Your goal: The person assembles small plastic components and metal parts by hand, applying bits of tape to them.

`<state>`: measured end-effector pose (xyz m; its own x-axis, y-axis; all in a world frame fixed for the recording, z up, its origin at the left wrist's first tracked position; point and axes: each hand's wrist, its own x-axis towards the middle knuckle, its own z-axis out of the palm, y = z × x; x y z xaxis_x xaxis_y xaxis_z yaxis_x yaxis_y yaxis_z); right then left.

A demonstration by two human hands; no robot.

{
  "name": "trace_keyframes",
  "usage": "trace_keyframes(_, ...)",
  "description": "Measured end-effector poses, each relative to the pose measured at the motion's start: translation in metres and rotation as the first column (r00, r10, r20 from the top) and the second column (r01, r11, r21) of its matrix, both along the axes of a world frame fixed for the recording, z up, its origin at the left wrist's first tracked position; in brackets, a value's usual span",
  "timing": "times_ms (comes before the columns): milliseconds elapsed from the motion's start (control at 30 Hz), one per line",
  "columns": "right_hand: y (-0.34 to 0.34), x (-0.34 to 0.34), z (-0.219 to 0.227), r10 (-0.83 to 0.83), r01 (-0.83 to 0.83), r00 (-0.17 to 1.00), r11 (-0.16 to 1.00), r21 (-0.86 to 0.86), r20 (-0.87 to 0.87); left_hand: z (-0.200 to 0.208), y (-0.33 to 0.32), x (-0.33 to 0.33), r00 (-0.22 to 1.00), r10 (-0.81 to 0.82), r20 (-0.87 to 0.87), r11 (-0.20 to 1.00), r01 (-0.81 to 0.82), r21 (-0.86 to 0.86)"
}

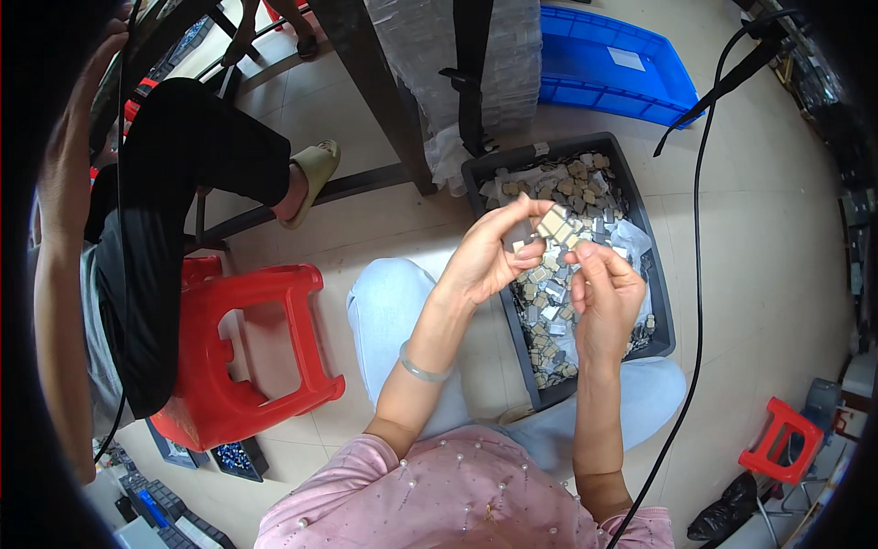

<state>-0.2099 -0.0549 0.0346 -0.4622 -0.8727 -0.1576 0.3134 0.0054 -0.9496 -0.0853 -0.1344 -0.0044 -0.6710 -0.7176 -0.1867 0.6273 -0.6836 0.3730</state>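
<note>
Between my hands, above the bin, is a small flat beige piece divided into block-like sections (557, 225). The thumb and fingers of my left hand (489, 256) are closed on its upper left side. My right hand (607, 302) pinches its lower right corner with thumb and finger. Below them stands a dark grey plastic bin (667, 325), filled with many similar small pieces (540, 352), some beige, some grey. Scraps of translucent plastic (631, 240) lie among the pieces. A pale bangle (422, 368) circles my left wrist.
A blue crate (594, 96) sits beyond the bin. At left, a person in black trousers (187, 137) is beside a red stool (311, 339) and a dark table leg (375, 82). A black cable (700, 274) hangs down at right. Another red stool (777, 439) stands lower right.
</note>
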Motion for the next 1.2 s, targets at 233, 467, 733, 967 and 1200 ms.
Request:
trace_keyframes(233, -0.013, -0.005, 0.006, -0.107, 0.103, 0.991, 0.993, -0.050, -0.081, 0.001, -0.014, 0.005, 0.990, 0.008, -0.141, 0.999, -0.003, 0.034)
trace_keyframes(467, -0.007, 0.001, -0.006, -0.120, -0.031, 0.585, 0.985, -0.170, -0.802, 0.001, 0.002, 0.017, 0.997, 0.065, -0.037, 0.997, -0.063, 0.049)
trace_keyframes(733, -0.027, 0.020, 0.022, -0.148, -0.452, 0.069, 0.877, -0.163, -0.987, -0.006, 0.002, 0.025, 0.983, 0.181, -0.025, 0.975, -0.183, -0.127)
trace_keyframes(967, -0.028, 0.069, 0.050, 0.440, -0.694, 0.647, 0.677, -0.244, -0.622, 0.012, -0.021, 0.053, 0.903, 0.430, 0.025, 0.903, -0.430, 0.005)
trace_keyframes(1200, -0.019, 0.089, 0.060, 0.173, -0.664, 0.648, 0.605, -0.440, -0.742, 0.015, 0.002, 0.061, 0.877, 0.479, -0.047, 0.873, -0.481, -0.085)
